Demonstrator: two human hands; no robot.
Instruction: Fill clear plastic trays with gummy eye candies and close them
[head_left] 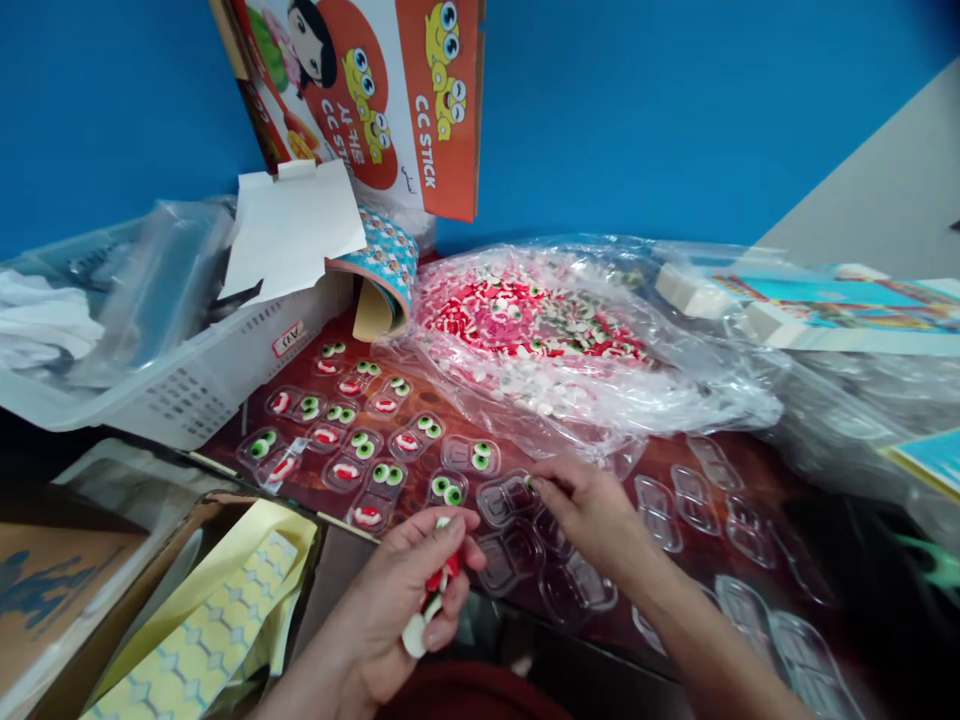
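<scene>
My left hand (pixel 420 590) is closed around a small handful of red-and-white mouth pieces (pixel 444 572) and green-and-white eye pieces; a pale round one sticks out below the fingers. My right hand (pixel 581 500) pinches a small green-and-white eye piece (pixel 531 483) over a clear plastic blister tray (pixel 499 500). Just left of that, a tray holds a pair of green eyes (pixel 446 490) with no mouth piece. Another eye pair (pixel 481 457) sits in a tray behind. Farther left, several trays hold both green eyes and a red mouth (pixel 367 515).
Behind the trays lies a large clear bag (pixel 675 400) full of loose eye and mouth pieces. Several bare blister trays (pixel 658 513) lie on the right of the dark red table. A white basket (pixel 195 385), an open carton (pixel 202 520) and an orange-and-white box (pixel 405 120) stand left and behind.
</scene>
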